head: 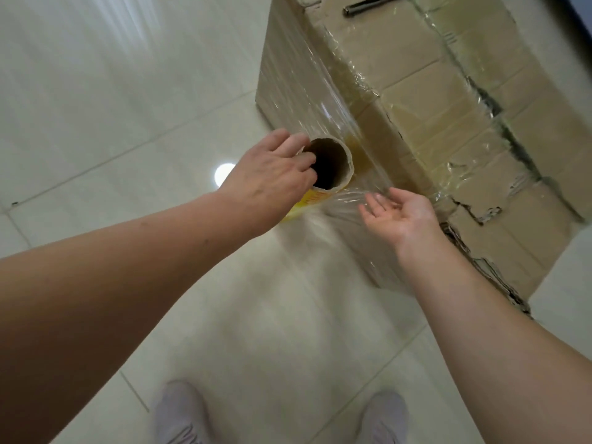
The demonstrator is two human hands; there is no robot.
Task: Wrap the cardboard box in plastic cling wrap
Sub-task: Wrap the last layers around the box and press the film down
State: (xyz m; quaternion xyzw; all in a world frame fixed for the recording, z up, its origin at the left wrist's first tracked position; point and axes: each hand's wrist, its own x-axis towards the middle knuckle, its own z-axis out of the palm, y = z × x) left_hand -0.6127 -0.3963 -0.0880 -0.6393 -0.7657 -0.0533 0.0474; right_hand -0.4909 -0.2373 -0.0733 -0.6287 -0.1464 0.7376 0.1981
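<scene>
Gripping the cling wrap roll (pixel 323 174) by its cardboard core, your left hand (pixel 272 177) has fingertips hooked into the open tube end; the roll stands upright just beside the near face of the cardboard box (pixel 448 129), which sits on the tiled floor (pixel 112 91) to your front right. Your right hand (pixel 400 216) is open, palm up, fingers spread, holding nothing, with the stretched film (pixel 346 200) at or just off the fingertips; contact can't be confirmed. The film will likely handle as very light, soft, clingy and easy to tear or bunch, so keep it taut and flat rather than pinching it. The core looks stiff, so it's the sensible grip point: fingers inside the tube, letting the roll spin. Yellow label (pixel 304 203) shows low on the roll. The box looks large, rigid but worn, with ragged torn edges at the near corner that could snag film; it's probably too heavy to turn, so walking round it seems easier. Several glossy film layers already cover its sides and part of the top. A dark slim tool (pixel 368 4) lies on the top, type unclear. The floor is pale, glossy tile with grout lines and a bright lamp reflection (pixel 224 174), possibly slick. Your shoes (pixel 179 415) show at the bottom, well apart from the box.
</scene>
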